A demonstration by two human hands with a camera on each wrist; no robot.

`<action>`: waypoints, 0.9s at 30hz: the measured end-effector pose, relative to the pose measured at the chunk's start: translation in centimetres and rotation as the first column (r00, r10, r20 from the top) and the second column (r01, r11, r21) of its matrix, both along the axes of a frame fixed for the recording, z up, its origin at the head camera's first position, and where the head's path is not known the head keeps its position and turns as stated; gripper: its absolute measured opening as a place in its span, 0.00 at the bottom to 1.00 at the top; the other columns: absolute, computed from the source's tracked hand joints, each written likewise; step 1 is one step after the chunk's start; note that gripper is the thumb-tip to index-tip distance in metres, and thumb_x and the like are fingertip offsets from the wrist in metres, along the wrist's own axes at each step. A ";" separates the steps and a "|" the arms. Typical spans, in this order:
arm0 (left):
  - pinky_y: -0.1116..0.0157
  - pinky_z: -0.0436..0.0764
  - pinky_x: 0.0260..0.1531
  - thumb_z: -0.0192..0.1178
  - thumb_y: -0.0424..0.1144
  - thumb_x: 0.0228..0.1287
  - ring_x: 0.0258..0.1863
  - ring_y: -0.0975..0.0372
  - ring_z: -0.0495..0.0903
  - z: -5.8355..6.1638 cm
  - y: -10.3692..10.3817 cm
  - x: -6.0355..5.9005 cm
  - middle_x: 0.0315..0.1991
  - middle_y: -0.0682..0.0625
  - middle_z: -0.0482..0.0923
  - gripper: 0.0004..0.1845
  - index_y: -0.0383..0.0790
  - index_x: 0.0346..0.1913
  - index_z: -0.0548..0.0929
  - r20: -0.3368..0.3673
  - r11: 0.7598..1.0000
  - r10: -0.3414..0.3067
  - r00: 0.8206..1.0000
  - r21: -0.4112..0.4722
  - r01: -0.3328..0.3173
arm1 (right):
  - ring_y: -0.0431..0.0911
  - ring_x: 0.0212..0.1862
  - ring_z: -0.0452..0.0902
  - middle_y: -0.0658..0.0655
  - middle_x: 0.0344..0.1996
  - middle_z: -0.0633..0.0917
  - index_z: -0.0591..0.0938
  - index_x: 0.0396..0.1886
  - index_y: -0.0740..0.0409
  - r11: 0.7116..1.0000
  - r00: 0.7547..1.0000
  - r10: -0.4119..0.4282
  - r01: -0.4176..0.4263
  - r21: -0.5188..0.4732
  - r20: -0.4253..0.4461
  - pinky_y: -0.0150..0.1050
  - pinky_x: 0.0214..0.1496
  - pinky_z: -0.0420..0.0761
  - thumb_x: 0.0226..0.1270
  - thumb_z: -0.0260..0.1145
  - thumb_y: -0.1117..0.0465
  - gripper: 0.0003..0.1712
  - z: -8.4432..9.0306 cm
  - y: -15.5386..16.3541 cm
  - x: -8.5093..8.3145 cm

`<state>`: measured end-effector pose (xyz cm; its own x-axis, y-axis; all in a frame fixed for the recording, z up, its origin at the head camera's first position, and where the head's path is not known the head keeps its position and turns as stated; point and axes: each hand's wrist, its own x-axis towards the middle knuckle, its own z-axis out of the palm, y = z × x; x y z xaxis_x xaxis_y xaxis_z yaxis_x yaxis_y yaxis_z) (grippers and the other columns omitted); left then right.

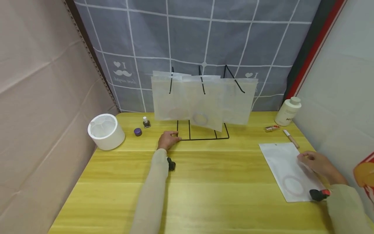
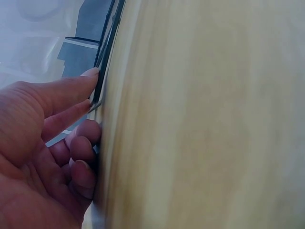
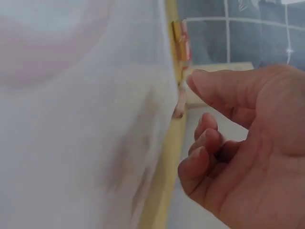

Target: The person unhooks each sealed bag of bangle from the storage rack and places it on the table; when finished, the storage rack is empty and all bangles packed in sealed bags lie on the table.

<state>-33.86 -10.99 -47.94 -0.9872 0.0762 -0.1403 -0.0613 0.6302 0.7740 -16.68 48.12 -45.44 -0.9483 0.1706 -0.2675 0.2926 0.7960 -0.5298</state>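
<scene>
Two hands are at work on a yellow wooden table [image 1: 204, 182]. The left hand [image 1: 168, 139] lies at the front left corner of a black wire rack [image 1: 201, 133]; in the left wrist view its fingertips [image 2: 90, 74] touch the thin black wire [image 2: 102, 76] at the table top, with the lower fingers curled loosely and nothing gripped. The right hand [image 1: 317, 162] sits on the right side of a flat white bag [image 1: 287, 170] that lies on the table near the right edge. In the right wrist view its fingers [image 3: 205, 138] are bent and loose just beside the bag's edge [image 3: 157, 119], and it cannot be told if they pinch it. A faint pink ring [image 1: 293, 184] shows through that bag. Three more white bags [image 1: 201, 99] hang on the rack's black hooks, side by side, at the back of the table. To the left of the rack stand a small brown bottle [image 1: 146, 122] and a purple cap [image 1: 138, 131], and further left a round white tub [image 1: 105, 131]. At the back right stand a white bottle [image 1: 287, 111], a small orange tube [image 1: 271, 128] and a thin stick [image 1: 291, 138]. A grey checked cloth [image 1: 204, 39] hangs behind it all.
</scene>
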 end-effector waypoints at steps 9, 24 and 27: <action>0.45 0.71 0.66 0.69 0.46 0.65 0.70 0.45 0.70 -0.2 -0.3 0.0 0.69 0.44 0.74 0.24 0.47 0.64 0.83 0.007 1.000 0.023 1.000 0.003 -0.023 | 0.28 0.34 0.76 0.48 0.36 0.85 0.79 0.55 0.73 0.981 0.909 0.031 -0.107 -0.161 -0.416 0.28 0.35 0.81 0.81 0.53 0.51 0.27 1.8 -7.3 -6.0; 0.46 0.71 0.65 0.68 0.46 0.66 0.69 0.45 0.71 -0.3 0.4 0.5 0.68 0.44 0.75 0.24 0.48 0.65 0.82 -0.010 1.000 0.019 1.000 -0.010 -0.019 | 0.50 0.72 0.63 0.61 0.71 0.71 0.78 0.66 0.64 0.906 0.731 -0.026 -0.271 -0.325 -0.682 0.39 0.66 0.73 0.73 0.65 0.60 0.24 7.3 -16.4 -14.0; 0.46 0.72 0.65 0.68 0.46 0.67 0.68 0.45 0.72 -0.1 0.5 0.7 0.68 0.44 0.75 0.24 0.48 0.65 0.82 -0.014 1.000 0.018 1.000 -0.009 -0.018 | 0.49 0.65 0.70 0.61 0.65 0.75 0.79 0.65 0.66 0.896 0.711 -0.036 -0.289 -0.339 -0.702 0.27 0.59 0.73 0.73 0.65 0.64 0.23 8.1 -17.4 -14.1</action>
<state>-33.18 -10.53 -48.06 -0.9903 0.0568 -0.1270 -0.0621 0.6363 0.7689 -30.79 30.75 -37.36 -0.8951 0.0685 0.4406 -0.3614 0.4672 -0.8069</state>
